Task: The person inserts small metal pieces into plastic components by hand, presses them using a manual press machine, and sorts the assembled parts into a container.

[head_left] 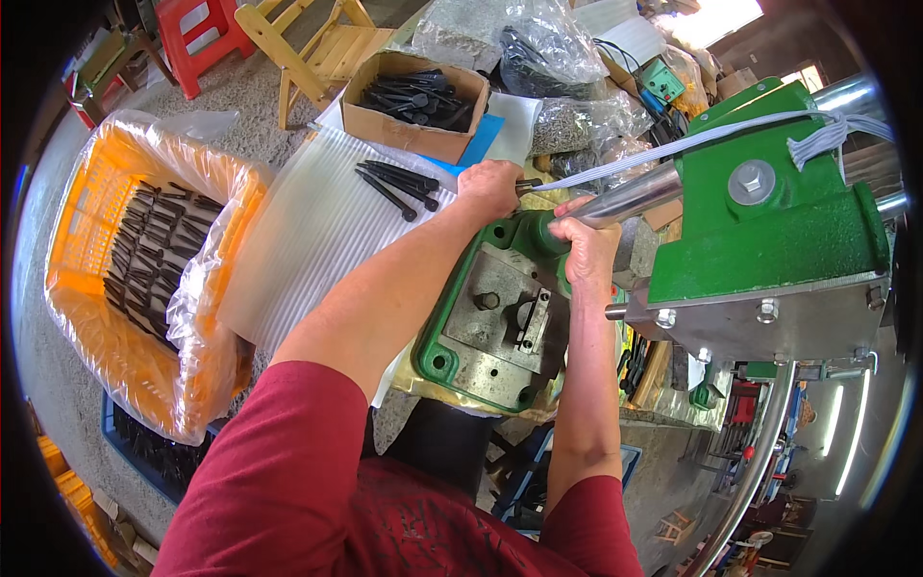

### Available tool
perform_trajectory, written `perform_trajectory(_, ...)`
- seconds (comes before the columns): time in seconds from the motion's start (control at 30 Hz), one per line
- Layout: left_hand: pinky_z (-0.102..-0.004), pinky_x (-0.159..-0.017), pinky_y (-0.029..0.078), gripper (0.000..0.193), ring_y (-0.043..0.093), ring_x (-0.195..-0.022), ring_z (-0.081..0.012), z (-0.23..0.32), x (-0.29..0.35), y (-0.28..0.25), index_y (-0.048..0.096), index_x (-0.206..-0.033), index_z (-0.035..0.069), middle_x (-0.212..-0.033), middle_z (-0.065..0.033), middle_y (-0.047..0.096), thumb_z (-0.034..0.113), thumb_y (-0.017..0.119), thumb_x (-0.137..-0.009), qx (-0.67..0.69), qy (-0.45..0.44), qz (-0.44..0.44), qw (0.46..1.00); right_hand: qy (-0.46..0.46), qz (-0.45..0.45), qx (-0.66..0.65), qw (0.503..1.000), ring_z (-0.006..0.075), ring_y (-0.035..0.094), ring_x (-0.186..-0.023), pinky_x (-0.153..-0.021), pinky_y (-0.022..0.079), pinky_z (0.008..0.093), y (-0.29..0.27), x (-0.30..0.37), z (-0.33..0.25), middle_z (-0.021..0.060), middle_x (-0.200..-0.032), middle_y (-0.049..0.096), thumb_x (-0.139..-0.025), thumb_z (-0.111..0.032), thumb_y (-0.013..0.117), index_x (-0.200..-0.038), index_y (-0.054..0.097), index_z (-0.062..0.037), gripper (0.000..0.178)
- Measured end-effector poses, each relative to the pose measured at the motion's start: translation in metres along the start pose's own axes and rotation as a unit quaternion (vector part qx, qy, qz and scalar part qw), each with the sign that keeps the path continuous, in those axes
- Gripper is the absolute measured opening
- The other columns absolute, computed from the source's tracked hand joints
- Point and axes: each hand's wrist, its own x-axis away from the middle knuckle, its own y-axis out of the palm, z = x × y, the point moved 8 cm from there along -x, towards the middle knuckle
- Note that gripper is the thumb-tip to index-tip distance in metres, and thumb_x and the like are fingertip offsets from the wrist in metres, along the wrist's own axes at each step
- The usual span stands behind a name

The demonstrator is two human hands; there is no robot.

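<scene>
My left hand (pixel 490 188) is closed in a fist beyond the green machine base. A short dark end pokes out of it beside a white cord (pixel 625 162); what the fist holds is mostly hidden. Close by, my right hand (pixel 588 252) is wrapped around the lower end of a steel column (pixel 630 197), fingertips showing on its far side. That column rises from the green base (pixel 433 332), which carries a steel plate (pixel 495 306) with a bolt and a small clamp block (pixel 535 322). Several black, rod-like parts (pixel 399 185) lie on white foam sheet left of my left hand.
A yellow plastic-lined crate (pixel 87 245) of dark parts stands left. Beyond the foam sheet (pixel 288 226) sits a cardboard box (pixel 409 142) of black parts. The green press head (pixel 760 231) looms at right. A wooden chair (pixel 332 53) and a red stool (pixel 197 43) stand behind.
</scene>
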Motion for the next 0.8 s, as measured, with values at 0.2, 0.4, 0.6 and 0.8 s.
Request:
perform_trajectory(0.2, -0.0363, -0.076, 0.043, 0.034, 0.054, -0.090, -0.0266, 0.005, -0.001, 0.007, 0.059, -0.093, 0.016, -0.092, -0.0097, 0.058, 0.021, 0.064, -0.060, 0.008, 0.012, -0.046, 0.999, -0.008, -0.001, 0.010, 1.000, 0.0176, 0.053, -0.064, -0.055, 0.041, 0.0235, -0.005, -0.001, 0.001, 0.0100, -0.067, 0.054, -0.048, 0.011, 0.054, -0.067, 0.052, 0.0016, 0.022)
perform_trajectory(0.4, -0.0369, -0.076, 0.043, 0.033, 0.054, -0.091, -0.0274, 0.000, -0.004, 0.015, 0.059, -0.094, 0.015, -0.094, -0.0108, 0.058, 0.019, 0.061, -0.061, -0.034, 0.008, -0.038, 0.999, -0.018, -0.024, 0.012, 0.999, 0.0172, 0.053, -0.064, -0.054, 0.041, 0.0228, 0.000, 0.000, -0.002, 0.0097, -0.068, 0.054, -0.049, 0.011, 0.054, -0.069, 0.052, 0.0015, 0.023)
perform_trajectory(0.6, -0.0357, -0.073, 0.046, 0.023, 0.056, -0.089, -0.0290, 0.007, -0.003, 0.010, 0.059, -0.089, 0.007, -0.092, -0.0138, 0.059, 0.006, 0.050, -0.067, -0.031, 0.021, -0.040, 0.998, -0.001, -0.033, 0.007, 0.999, 0.0171, 0.053, -0.065, -0.056, 0.041, 0.0229, 0.000, 0.000, 0.001, 0.0093, -0.069, 0.054, -0.050, 0.011, 0.055, -0.070, 0.051, 0.0010, 0.023)
perform_trajectory(0.8, -0.0348, -0.074, 0.046, 0.025, 0.056, -0.091, -0.0277, 0.004, -0.005, 0.013, 0.059, -0.092, 0.008, -0.095, -0.0132, 0.058, 0.006, 0.052, -0.068, -0.033, 0.009, -0.062, 0.997, 0.003, -0.042, -0.006, 0.999, 0.0155, 0.053, -0.066, -0.058, 0.042, 0.0227, 0.002, 0.001, 0.001, 0.0087, -0.073, 0.055, -0.052, 0.010, 0.057, -0.075, 0.051, -0.0001, 0.026)
